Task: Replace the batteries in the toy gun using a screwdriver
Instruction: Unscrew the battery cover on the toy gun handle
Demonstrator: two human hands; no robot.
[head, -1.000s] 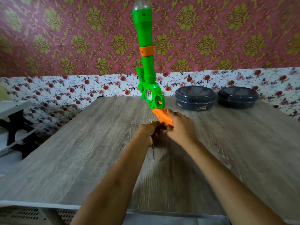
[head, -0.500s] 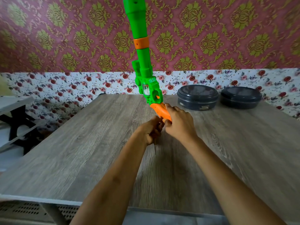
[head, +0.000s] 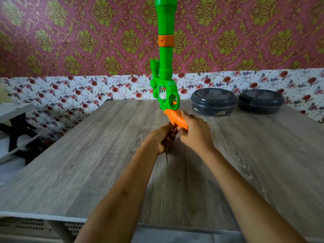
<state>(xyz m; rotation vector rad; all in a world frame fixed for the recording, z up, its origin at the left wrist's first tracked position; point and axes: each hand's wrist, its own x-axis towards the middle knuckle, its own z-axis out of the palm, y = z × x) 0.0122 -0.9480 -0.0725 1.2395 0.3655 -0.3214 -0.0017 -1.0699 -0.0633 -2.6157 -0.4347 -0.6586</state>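
A green toy gun with an orange band and an orange grip stands almost upright above the table, barrel pointing up past the frame's top. My right hand is closed around the orange grip. My left hand sits just left of it, closed on a screwdriver whose thin dark shaft pokes down from the fist toward the table. The screwdriver's handle is hidden in the fist. The fingers of both hands meet at the bottom of the grip.
The grey wood-grain table fills the middle of the view. Two dark round lidded containers stand at its far right by the wall. A white shelf with a black frame stands to the left.
The gun has swung from a left lean to nearly vertical and its muzzle has left the top of the frame. Both hands keep their hold at the grip.
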